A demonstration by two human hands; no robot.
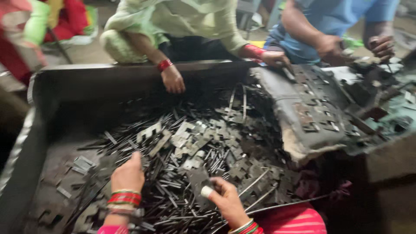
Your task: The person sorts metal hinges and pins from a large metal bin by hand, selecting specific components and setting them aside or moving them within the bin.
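Observation:
A large dark metal tray [56, 86] holds a heap of thin stamped metal pieces [190, 138], strips and comb-shaped plates. My left hand [128, 173], with red and green bangles at the wrist, reaches down into the heap with the fingers buried among the pieces. My right hand [225, 197] has a white wrap on the thumb and is closed around a dark flat metal plate [197, 180] at the near side of the heap. The picture is blurred, so fine detail is lost.
Across the tray a person in a pale green top has a hand [173, 80] in the pieces and another hand [275, 57] on a worn padded block [303, 112] covered with plates. A person in blue [333, 21] works at the far right.

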